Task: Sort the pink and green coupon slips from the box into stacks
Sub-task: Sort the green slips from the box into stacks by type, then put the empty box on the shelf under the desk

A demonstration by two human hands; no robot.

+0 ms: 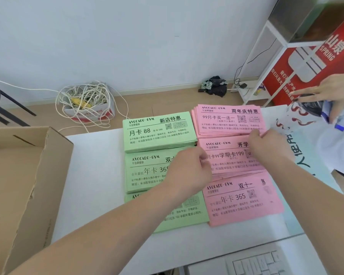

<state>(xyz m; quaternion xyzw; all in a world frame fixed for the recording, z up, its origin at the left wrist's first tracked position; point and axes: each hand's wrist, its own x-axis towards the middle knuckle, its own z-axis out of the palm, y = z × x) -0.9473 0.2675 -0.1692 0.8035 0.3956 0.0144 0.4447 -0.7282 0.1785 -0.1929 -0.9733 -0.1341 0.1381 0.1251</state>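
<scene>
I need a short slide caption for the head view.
Left hand and right hand grip the middle pink coupon stack, green coupon stacks alongside.

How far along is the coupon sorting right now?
Done: three green stacks and three pink stacks lie in two columns. In hand: left hand and right hand grip the edges of the middle pink stack, apparently squaring it. Left: probably little; the visible part of the box shows no slips.
</scene>
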